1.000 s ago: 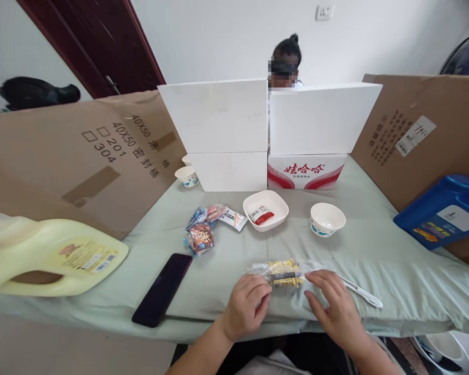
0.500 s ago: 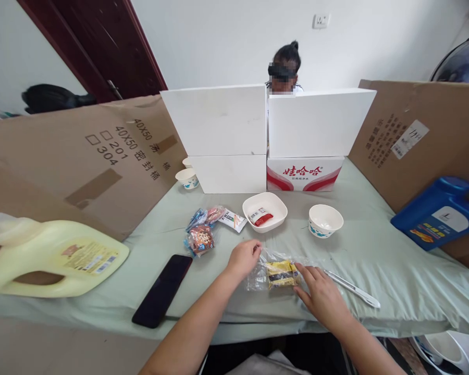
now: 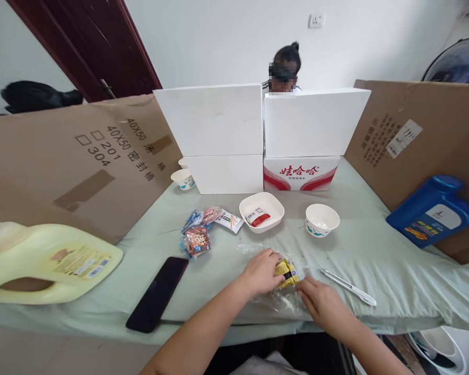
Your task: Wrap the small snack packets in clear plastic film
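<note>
Two hands: both are working at one clear plastic snack wrapper (image 3: 281, 299) near the front edge of the green cloth-covered table (image 3: 394, 271).
Left hand (image 3: 262, 272): its fingers are curling closed around the yellow-and-black snack (image 3: 286, 272), covering the snack's left end.
Right hand (image 3: 323, 308): it is pressing down on the wrapper's near-right part, fingers bent and pinching the film (how tightly, I cannot tell).
Snack: it is sitting between the two hands — just left of a white pen-like tool (image 3: 348, 287) lying on the cloth.
Farther back: a white square dish (image 3: 261, 211) is holding a red sachet (image 3: 260, 219), and a round paper bowl (image 3: 322, 220) is standing to its right.
Left of the dish: a small heap of packaged snacks (image 3: 201, 230) is lying — with a black phone (image 3: 157, 293) nearer the table edge.
Sides: a pale yellow jug (image 3: 42, 263) is lying at far left, a blue jug (image 3: 433, 211) at far right.
</note>
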Demonstrator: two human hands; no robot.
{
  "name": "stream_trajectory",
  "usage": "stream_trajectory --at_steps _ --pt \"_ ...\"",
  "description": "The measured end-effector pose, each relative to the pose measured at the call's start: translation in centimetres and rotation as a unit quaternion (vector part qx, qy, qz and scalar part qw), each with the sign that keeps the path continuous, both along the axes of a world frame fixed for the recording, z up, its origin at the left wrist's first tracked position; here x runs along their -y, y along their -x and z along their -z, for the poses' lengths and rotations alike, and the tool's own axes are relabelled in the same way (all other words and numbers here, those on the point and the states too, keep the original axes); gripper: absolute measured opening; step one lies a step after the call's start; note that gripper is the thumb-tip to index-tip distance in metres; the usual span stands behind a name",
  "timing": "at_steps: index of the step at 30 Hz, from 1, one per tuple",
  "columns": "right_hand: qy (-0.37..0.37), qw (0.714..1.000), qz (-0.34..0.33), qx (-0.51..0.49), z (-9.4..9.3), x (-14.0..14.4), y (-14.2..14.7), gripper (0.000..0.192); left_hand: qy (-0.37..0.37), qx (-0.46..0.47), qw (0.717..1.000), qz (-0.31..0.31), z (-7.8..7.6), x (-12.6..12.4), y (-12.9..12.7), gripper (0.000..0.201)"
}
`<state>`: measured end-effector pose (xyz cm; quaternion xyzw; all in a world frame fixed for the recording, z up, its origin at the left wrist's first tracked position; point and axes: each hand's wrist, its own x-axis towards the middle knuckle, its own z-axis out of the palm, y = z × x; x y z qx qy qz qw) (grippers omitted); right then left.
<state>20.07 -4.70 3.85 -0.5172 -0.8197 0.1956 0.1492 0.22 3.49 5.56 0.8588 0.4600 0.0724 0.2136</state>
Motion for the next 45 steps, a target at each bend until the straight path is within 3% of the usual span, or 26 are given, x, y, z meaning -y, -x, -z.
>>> stream_trajectory --at_steps 3,6,10,14,16,19,21,23,25,28,32,35,39,42,45 --pt "-0.113 0.993 0.047 0.009 2.2 -2.7 -0.7 0.034 0.047 -0.037 0.998 0.004 0.0 -0.7 -0.5 0.050" --pt "-0.192 0.979 0.054 0.033 4.9 -4.2 -1.0 0.039 0.035 -0.044 0.998 0.001 0.1 -0.7 -0.8 0.064" --pt "-0.211 0.974 0.056 0.064 7.2 -4.3 -1.2 0.039 0.025 -0.013 1.000 0.011 0.7 1.1 -1.1 0.062" --pt "-0.214 0.972 0.051 0.078 7.6 -4.1 -1.4 0.041 0.068 0.036 0.996 0.054 1.0 3.2 -1.2 0.056" --pt "-0.217 0.972 0.047 0.080 7.6 -4.1 -1.4 0.041 0.084 0.083 0.991 0.057 0.4 2.8 -0.7 0.062" --pt "-0.224 0.970 0.052 0.078 7.6 -4.2 -1.3 0.038 0.060 0.168 0.984 -0.026 -1.5 -0.9 0.8 0.066" --pt "-0.227 0.969 0.055 0.076 7.6 -4.2 -1.2 0.037 -0.026 0.175 0.977 -0.119 -3.1 -5.0 2.0 0.065" --pt "-0.230 0.969 0.056 0.076 7.6 -4.2 -1.2 0.036 -0.106 0.085 0.975 -0.175 -4.5 -9.6 3.0 0.065" --pt "-0.232 0.968 0.059 0.077 7.6 -4.3 -1.2 0.035 -0.133 0.003 0.974 -0.183 -5.2 -13.8 3.6 0.065" --pt "-0.236 0.967 0.062 0.078 7.6 -4.3 -1.2 0.035 -0.131 -0.042 0.976 -0.168 -4.7 -18.0 3.6 0.063" --pt "-0.240 0.965 0.062 0.085 7.5 -4.4 -1.2 0.036 -0.136 -0.082 0.974 -0.160 -3.1 -19.8 3.1 0.053" --pt "-0.243 0.964 0.060 0.084 7.5 -4.3 -1.2 0.035 -0.154 -0.093 0.969 -0.169 -3.0 -19.9 3.2 0.044" --pt "-0.240 0.966 0.060 0.077 7.5 -4.2 -1.2 0.035 -0.176 -0.086 0.966 -0.172 -4.4 -18.2 2.8 0.042" --pt "-0.233 0.968 0.060 0.071 7.3 -4.4 -1.2 0.035 -0.183 -0.065 0.973 -0.124 -4.5 -13.8 1.1 0.029" --pt "-0.219 0.971 0.062 0.073 7.1 -4.5 -1.0 0.036 -0.135 -0.058 0.989 -0.022 -2.4 -7.1 -0.9 0.015"
